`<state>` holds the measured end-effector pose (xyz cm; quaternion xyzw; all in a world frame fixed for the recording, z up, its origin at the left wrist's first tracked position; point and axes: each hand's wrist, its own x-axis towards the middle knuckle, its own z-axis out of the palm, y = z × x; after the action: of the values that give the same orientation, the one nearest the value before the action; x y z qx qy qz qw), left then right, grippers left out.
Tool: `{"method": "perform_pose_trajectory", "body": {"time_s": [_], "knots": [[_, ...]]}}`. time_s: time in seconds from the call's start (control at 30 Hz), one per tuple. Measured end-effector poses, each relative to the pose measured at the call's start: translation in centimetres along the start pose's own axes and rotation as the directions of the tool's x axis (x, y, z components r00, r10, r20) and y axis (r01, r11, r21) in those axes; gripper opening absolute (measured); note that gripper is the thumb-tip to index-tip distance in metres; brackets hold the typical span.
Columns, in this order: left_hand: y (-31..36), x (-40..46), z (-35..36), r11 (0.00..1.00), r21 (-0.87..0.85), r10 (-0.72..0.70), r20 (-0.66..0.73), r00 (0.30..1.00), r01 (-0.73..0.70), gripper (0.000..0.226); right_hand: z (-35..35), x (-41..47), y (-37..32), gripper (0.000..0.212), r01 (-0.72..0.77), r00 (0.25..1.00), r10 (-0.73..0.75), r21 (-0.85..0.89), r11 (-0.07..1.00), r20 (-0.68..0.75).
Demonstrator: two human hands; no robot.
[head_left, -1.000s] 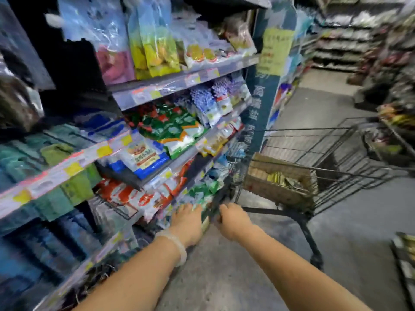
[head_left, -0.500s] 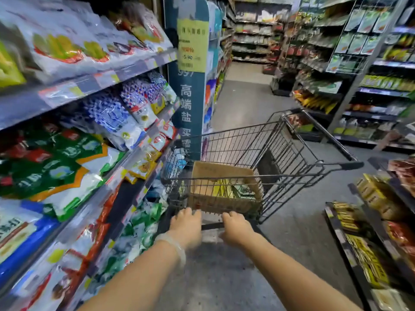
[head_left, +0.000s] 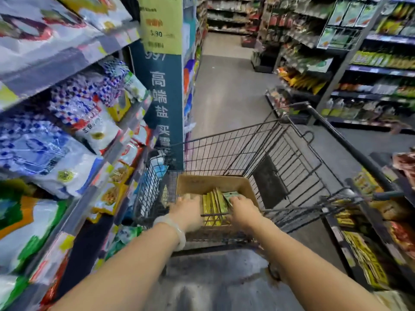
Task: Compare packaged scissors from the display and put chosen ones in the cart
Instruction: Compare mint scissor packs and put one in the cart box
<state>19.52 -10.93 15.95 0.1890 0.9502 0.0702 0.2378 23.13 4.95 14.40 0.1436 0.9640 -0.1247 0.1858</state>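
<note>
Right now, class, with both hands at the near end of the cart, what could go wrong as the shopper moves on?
1. The cart runs close beside the left shelf; it may snag the bags there.
2. Both the left hand and right hand are at the cardboard box, so steering looks loose.

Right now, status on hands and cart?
Left hand, right hand gripping black wire cart rim. Yellow packets in brown cardboard box. Aisle ahead open.

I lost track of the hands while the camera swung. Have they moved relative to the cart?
Yes. Both hands, left hand and right hand, reached forward off the cart edge into the cardboard box.
</note>
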Motion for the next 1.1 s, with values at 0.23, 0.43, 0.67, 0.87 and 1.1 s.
{"method": "perform_pose_trajectory", "body": {"time_s": [0.23,0.43,0.67,0.87,1.1], "knots": [[0.8,10.3,0.6,1.0,-0.004,-0.03,0.136,0.99,0.031,0.067,1.1,11.2,5.2,0.058,-0.109,0.99,0.099,0.092,0.99,0.105],[2.1,20.2,2.8,0.986,-0.052,-0.139,0.289,0.947,0.16,0.059,4.3,21.0,10.6,0.044,-0.167,0.937,0.15,0.027,0.986,0.317],[5.7,29.7,8.0,0.965,-0.154,-0.124,0.45,0.884,0.214,0.06,8.1,29.8,14.9,0.036,-0.203,0.882,0.166,0.039,0.978,0.441],[6.2,33.4,13.0,0.959,-0.127,-0.144,0.553,0.821,0.254,0.062,12.5,33.8,16.5,0.055,-0.32,0.826,0.234,0.085,0.943,0.513],[5.9,34.0,14.7,0.918,-0.19,-0.175,0.593,0.786,0.348,0.064,13.5,34.4,16.9,0.095,-0.412,0.819,0.345,0.053,0.909,0.459]]}}
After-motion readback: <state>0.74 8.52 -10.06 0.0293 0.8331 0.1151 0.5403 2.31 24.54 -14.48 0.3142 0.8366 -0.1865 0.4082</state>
